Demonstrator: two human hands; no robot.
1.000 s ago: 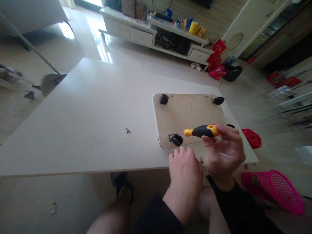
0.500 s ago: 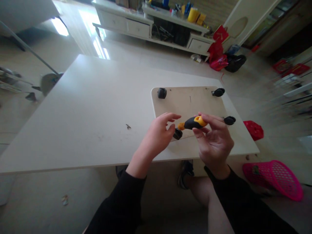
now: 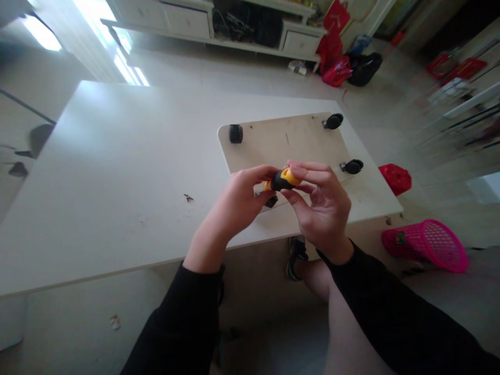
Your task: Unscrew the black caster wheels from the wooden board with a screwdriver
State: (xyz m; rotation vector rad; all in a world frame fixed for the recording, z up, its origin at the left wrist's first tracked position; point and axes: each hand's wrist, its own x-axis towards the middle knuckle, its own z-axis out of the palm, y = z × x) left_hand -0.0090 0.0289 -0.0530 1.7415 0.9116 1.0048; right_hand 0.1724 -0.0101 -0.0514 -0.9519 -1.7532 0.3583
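white cabinet (image 3: 187,22) holds dark items (image 3: 269,26) in open bay; red bag (image 3: 336,70), black bag (image 3: 365,69), contents hidden; pink basket (image 3: 425,245) on floor, contents unclear. white table (image 3: 128,172) carries small dark pieces (image 3: 188,198), then upturned board (image 3: 269,148) with four casters (image 3: 235,134). left hand (image 3: 238,200) curls beside screwdriver's front end, contact cannot be told. screwdriver (image 3: 283,180) above board, near left caster. right hand (image 3: 324,205) pinches its handle between thumb and fingertips.

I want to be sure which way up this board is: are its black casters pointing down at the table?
No, the black casters stand on the upper side of the board.
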